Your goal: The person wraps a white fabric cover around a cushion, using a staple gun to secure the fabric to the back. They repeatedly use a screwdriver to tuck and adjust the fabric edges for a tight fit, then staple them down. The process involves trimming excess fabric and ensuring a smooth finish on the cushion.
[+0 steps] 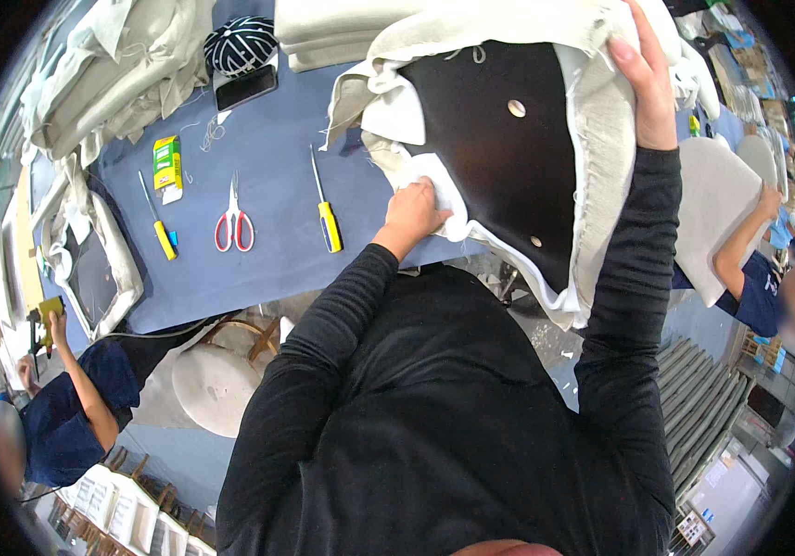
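Note:
A chair panel with a black board back stands tilted before me at the table's front edge. Beige fabric wraps over its rim, with white padding showing along the inside. My left hand is closed on the white padding and fabric edge at the panel's lower left side; its fingertips are partly hidden. At the upper right corner, my right hand grips the fabric-covered rim, thumb on the near face and the other fingers out of sight behind it. The fabric hangs loose and frayed on the left side.
On the blue table lie red-handled scissors, two yellow-handled screwdrivers, a yellow-green box and a phone by a patterned round cushion. Fabric covers pile up far left. Co-workers stand at both sides.

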Demonstrator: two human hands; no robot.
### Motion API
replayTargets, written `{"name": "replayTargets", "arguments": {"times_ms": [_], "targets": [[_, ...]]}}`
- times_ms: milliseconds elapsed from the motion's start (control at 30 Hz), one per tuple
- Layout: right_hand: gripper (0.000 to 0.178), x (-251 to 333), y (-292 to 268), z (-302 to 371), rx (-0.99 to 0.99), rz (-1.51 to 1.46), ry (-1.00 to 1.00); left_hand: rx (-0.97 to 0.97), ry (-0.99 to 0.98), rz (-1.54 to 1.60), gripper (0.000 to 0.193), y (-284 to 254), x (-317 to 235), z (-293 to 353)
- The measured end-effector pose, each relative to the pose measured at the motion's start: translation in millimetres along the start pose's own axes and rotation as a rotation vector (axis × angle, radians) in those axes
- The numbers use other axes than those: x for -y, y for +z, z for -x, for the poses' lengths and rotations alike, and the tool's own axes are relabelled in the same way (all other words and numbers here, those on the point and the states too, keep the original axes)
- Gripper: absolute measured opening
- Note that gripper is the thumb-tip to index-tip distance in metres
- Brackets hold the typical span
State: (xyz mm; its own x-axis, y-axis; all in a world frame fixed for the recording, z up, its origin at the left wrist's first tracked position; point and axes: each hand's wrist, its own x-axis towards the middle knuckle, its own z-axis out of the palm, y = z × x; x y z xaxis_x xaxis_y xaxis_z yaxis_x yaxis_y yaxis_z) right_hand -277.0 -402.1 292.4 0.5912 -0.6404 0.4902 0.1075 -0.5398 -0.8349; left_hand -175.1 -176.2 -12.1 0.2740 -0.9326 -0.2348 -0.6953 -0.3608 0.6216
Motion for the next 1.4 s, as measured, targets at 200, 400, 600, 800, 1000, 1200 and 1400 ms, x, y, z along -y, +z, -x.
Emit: {"name": "replayTargets", "arguments": {"times_ms": [200,400,600,800,1000,1200,1400], "targets": [[0.084,8,-19,-6,0.129,0.138,0.082,0.087,0.039,-0.058,0.024,27,18,-3],[0.09,41,18,7,0.247,-0.082,0.187,0.094,-0.012,-0.079,0.028,28,11,-3],[0.097,63,36,1,0.391,0.145,0.083,0.641,0.345,0.871,0.015,-67,-34,54],[0.074,51,51,23,0.267,0.094,-0.16,0.051,0.367,2.211,0.037,-194,-71,131],[0.097,109,4,122,0.066,0.505,0.04,-0.755,0.477,1.674,0.024,-298,-29,107],[0.097,129,-18,164,0.053,0.415,0.182,-0.917,0.354,1.066,0.03,-286,-116,93],[0.1,112,-48,148,0.279,-0.314,0.463,-0.507,0.809,0.494,0.027,-271,-222,49]]}}
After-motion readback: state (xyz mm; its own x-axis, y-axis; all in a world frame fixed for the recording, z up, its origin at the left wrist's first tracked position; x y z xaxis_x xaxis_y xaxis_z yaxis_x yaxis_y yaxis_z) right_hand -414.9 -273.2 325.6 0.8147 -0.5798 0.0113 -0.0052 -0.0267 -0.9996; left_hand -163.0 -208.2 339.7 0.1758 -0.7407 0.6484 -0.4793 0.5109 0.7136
